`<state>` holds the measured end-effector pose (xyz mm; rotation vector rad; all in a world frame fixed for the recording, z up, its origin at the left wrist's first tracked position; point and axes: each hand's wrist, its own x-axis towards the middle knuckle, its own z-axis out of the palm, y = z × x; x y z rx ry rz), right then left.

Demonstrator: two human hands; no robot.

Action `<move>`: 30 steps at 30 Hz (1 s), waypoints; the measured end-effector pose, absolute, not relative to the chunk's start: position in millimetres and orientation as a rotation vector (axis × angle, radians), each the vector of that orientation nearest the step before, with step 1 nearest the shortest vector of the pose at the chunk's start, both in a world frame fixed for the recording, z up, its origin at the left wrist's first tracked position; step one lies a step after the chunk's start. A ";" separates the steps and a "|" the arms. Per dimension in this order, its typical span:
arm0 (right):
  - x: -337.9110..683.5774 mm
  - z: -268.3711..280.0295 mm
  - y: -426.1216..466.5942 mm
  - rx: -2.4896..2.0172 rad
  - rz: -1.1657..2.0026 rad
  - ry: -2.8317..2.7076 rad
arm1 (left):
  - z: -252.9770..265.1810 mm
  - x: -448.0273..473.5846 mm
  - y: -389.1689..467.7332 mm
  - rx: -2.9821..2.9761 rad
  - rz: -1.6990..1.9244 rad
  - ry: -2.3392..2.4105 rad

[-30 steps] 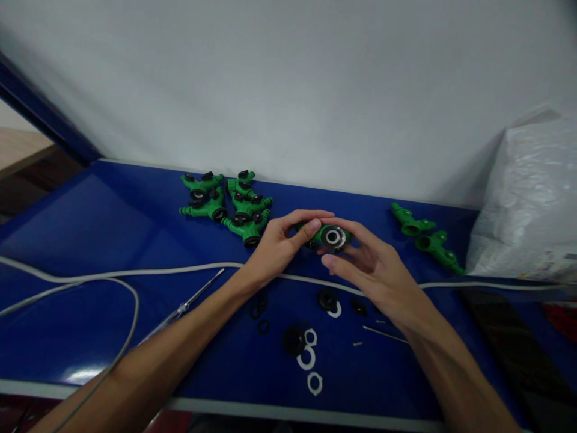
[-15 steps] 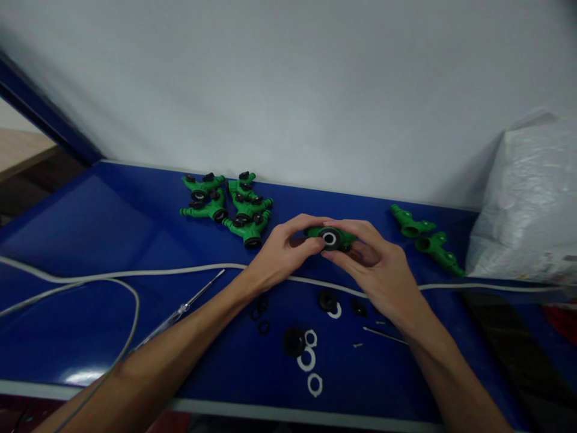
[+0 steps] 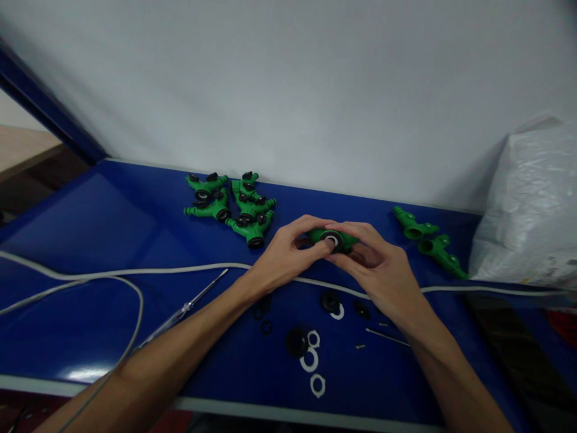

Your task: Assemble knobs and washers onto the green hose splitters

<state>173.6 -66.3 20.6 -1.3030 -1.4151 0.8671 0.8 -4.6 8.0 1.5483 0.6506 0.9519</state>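
Between my two hands, above the table, is a green hose splitter (image 3: 347,239) with its black collar and white ring facing me. My left hand (image 3: 295,245) grips it from the left, its thumb pressed over the ring in the opening. From the right, my right hand (image 3: 378,255) closes on the same piece, thumb below and fingers on top. Below my hands lie a black collar (image 3: 297,343), another black collar (image 3: 330,300), several white rings (image 3: 317,385) and small black rings (image 3: 266,326). Two small screws (image 3: 360,346) rest near a thin metal rod (image 3: 387,337).
Several green splitters with black valves (image 3: 252,228) stand grouped at the back left. Two bare green splitter bodies (image 3: 442,252) lie at the back right beside a plastic-wrapped bag (image 3: 527,210). A white cable (image 3: 180,269) crosses the blue table, near a clear-handled screwdriver (image 3: 187,308).
My left thumb has moved right, from the edge of the collar onto the white ring, covering part of it. Both hands keep hold of the splitter. The view has shifted slightly.
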 end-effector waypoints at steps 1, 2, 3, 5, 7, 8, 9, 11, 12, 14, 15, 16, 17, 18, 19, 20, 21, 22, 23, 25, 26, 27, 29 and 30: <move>173.9 21.0 -66.2 -1.302 0.871 -1.417 | 7.9 0.4 -4.7 1.536 0.947 0.639; 174.1 21.2 -66.2 -1.301 0.869 -1.418 | 7.6 0.1 -4.7 1.528 0.946 0.632; 174.3 21.2 -66.1 -1.302 0.866 -1.420 | 7.2 -0.1 -4.7 1.522 0.947 0.630; 174.2 20.2 -65.7 -1.306 0.866 -1.416 | 6.3 -0.1 -4.6 1.515 0.949 0.631; 174.0 18.5 -65.2 -1.299 0.870 -1.396 | 5.8 0.5 -4.4 1.513 0.949 0.632; 173.9 17.7 -65.1 -1.295 0.871 -1.383 | 5.6 1.0 -4.4 1.514 0.953 0.631; 173.9 17.0 -65.0 -1.293 0.868 -1.372 | 5.5 1.5 -4.4 1.518 0.958 0.630; 174.1 16.5 -65.1 -1.304 0.848 -1.366 | 5.2 2.7 -4.6 1.524 0.971 0.635; 174.3 16.7 -65.2 -1.318 0.833 -1.374 | 4.8 3.1 -4.7 1.529 0.979 0.640; 174.6 17.3 -65.4 -1.347 0.794 -1.410 | 3.4 3.6 -5.1 1.542 0.989 0.653; 174.6 17.6 -65.5 -1.355 0.770 -1.432 | 2.3 3.6 -5.3 1.552 0.995 0.657; 174.6 17.7 -65.6 -1.357 0.747 -1.457 | 1.2 3.5 -5.4 1.567 1.001 0.657; 174.6 17.5 -65.6 -1.353 0.723 -1.480 | 0.1 3.2 -5.4 1.585 1.008 0.656; 174.5 17.1 -65.6 -1.346 0.699 -1.502 | -0.8 2.9 -5.5 1.605 1.015 0.657; 174.4 16.3 -65.5 -1.340 0.672 -1.524 | -1.4 2.6 -5.6 1.629 1.021 0.661; 174.3 15.2 -65.4 -1.339 0.643 -1.544 | -1.6 2.3 -5.7 1.655 1.025 0.668; 174.3 13.8 -65.4 -1.344 0.614 -1.563 | -1.2 2.1 -5.9 1.680 1.026 0.678; 174.2 12.4 -65.3 -1.351 0.588 -1.578 | -0.5 1.8 -6.2 1.702 1.026 0.690; 174.1 10.9 -65.2 -1.357 0.566 -1.588 | 0.7 1.5 -6.6 1.720 1.026 0.699; 173.6 8.5 -65.2 -1.365 0.538 -1.602 | 3.3 0.5 -7.1 1.756 1.019 0.708; 173.2 7.9 -65.2 -1.364 0.527 -1.609 | 4.5 -0.2 -7.2 1.774 1.015 0.710; 172.7 7.6 -65.3 -1.362 0.514 -1.618 | 5.3 -0.9 -7.2 1.794 1.010 0.710; 171.6 8.0 -65.7 -1.356 0.473 -1.635 | 6.0 -2.6 -6.6 1.836 1.004 0.708; 171.2 8.4 -65.9 -1.354 0.447 -1.645 | 5.8 -3.4 -6.1 1.851 1.004 0.705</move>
